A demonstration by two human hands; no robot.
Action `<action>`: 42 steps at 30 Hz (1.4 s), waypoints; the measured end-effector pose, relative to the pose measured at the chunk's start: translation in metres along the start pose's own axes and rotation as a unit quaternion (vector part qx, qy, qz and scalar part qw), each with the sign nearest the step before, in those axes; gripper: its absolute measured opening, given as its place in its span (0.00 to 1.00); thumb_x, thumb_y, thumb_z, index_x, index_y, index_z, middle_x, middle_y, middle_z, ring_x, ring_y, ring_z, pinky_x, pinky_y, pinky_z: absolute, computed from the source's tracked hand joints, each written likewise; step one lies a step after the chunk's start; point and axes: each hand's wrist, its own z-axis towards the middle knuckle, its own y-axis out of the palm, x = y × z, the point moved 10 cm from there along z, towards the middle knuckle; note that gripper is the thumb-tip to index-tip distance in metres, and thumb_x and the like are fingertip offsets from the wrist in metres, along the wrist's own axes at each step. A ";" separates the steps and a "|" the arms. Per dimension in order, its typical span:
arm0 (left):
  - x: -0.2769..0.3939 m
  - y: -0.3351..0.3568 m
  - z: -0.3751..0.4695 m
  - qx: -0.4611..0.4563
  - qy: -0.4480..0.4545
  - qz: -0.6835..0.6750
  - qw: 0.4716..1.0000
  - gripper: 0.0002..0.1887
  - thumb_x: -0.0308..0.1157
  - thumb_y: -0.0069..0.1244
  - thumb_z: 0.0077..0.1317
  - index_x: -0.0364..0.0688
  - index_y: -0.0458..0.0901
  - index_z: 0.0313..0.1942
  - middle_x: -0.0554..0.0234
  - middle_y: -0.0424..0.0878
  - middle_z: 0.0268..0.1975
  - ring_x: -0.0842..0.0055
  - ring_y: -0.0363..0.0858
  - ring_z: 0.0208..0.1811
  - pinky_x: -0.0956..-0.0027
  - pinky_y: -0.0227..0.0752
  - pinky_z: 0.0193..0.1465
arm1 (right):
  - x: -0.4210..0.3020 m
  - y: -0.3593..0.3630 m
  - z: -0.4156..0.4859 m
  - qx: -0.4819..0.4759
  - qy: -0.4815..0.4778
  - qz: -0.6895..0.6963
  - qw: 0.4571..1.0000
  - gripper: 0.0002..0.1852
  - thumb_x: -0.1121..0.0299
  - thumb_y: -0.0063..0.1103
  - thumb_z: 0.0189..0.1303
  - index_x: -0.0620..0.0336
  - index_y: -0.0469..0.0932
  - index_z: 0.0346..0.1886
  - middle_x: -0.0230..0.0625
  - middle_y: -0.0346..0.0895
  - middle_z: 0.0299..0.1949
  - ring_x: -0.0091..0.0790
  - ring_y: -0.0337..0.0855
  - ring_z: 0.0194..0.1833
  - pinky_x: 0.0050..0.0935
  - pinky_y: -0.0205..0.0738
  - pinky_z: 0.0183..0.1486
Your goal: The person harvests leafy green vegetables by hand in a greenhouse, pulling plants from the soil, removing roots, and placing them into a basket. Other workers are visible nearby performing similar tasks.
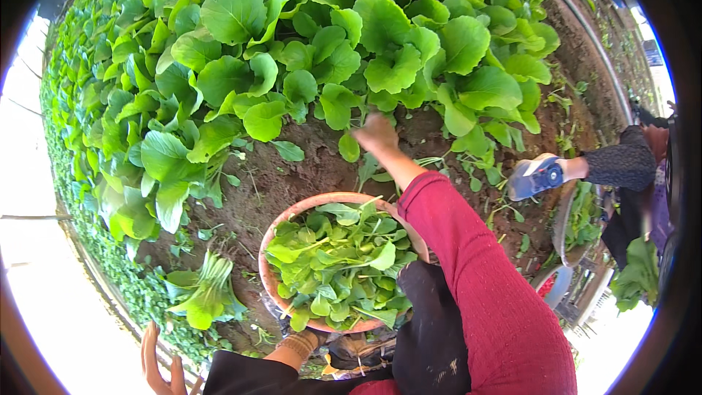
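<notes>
My right hand (378,134), at the end of a red sleeve, reaches down to the stems of the leafy green plants (389,66) at the front edge of the bed. Its fingers are bent and blurred, so whether they grip a stem cannot be told. My left hand (159,365) is at the lower left with its fingers apart and nothing in them. Between my legs stands a round orange-brown basin (267,263), heaped with picked leaves (340,263). A bunch of cut greens (211,291) lies on the soil left of the basin.
Dense leafy plants fill the bed ahead and to the left. Brown soil (307,175) borders them. At the right another person's hand and gloved or wrapped limb cannot be made out; a blue-and-white shoe (535,175) shows there, beside a basin of greens (584,219) and a smaller bowl (559,285).
</notes>
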 end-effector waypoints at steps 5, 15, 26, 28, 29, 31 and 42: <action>0.094 0.002 -0.018 0.065 -0.002 -0.122 0.990 0.33 0.43 0.50 0.71 0.20 0.68 0.63 0.32 0.75 0.62 0.48 0.76 0.62 0.50 0.68 0.66 | -0.007 0.032 0.007 0.115 0.044 0.074 0.990 0.33 0.44 0.67 0.54 0.66 0.77 0.49 0.52 0.85 0.40 0.52 0.87 0.47 0.49 0.80 0.49; 0.123 0.029 -0.024 0.105 -0.004 -0.297 0.949 0.31 0.40 0.45 0.71 0.19 0.66 0.64 0.29 0.74 0.61 0.45 0.77 0.59 0.47 0.71 0.63 | 0.032 0.008 -0.056 0.064 -0.135 0.343 0.927 0.16 0.63 0.58 0.65 0.67 0.77 0.25 0.46 0.75 0.17 0.46 0.82 0.22 0.40 0.76 0.27; 0.154 0.062 -0.032 -0.026 0.028 -0.230 0.973 0.31 0.41 0.43 0.72 0.18 0.68 0.62 0.34 0.78 0.59 0.52 0.79 0.59 0.52 0.71 0.63 | 0.117 -0.023 -0.106 0.098 -0.160 -0.338 0.922 0.21 0.77 0.57 0.54 0.64 0.75 0.54 0.57 0.71 0.59 0.45 0.86 0.39 0.38 0.84 0.34; 0.151 0.063 -0.029 -0.026 0.018 -0.255 0.966 0.30 0.42 0.43 0.73 0.19 0.71 0.61 0.37 0.80 0.58 0.54 0.80 0.58 0.56 0.72 0.62 | 0.120 -0.019 -0.104 0.061 -0.164 -0.336 0.925 0.25 0.77 0.57 0.53 0.65 0.73 0.58 0.54 0.73 0.56 0.45 0.86 0.38 0.38 0.84 0.33; 0.147 0.062 -0.029 -0.014 0.004 -0.246 0.969 0.30 0.42 0.44 0.73 0.20 0.70 0.62 0.36 0.79 0.58 0.54 0.81 0.57 0.56 0.72 0.62 | 0.115 -0.024 -0.109 0.065 -0.191 -0.313 0.928 0.24 0.78 0.57 0.54 0.65 0.73 0.58 0.54 0.74 0.54 0.44 0.86 0.36 0.37 0.83 0.32; 0.144 0.064 -0.028 -0.015 0.012 -0.253 0.967 0.30 0.42 0.45 0.74 0.20 0.70 0.62 0.36 0.79 0.58 0.54 0.81 0.57 0.56 0.72 0.62 | 0.118 -0.028 -0.118 -0.017 -0.195 -0.301 0.933 0.23 0.78 0.56 0.55 0.65 0.74 0.57 0.52 0.75 0.49 0.43 0.84 0.33 0.36 0.82 0.29; 0.145 0.069 -0.031 -0.065 0.042 -0.255 0.964 0.27 0.39 0.42 0.77 0.22 0.69 0.64 0.35 0.77 0.61 0.53 0.79 0.59 0.53 0.70 0.64 | 0.219 -0.113 -0.092 0.108 0.067 -0.322 0.938 0.10 0.77 0.55 0.59 0.64 0.79 0.44 0.45 0.85 0.34 0.46 0.88 0.37 0.43 0.80 0.31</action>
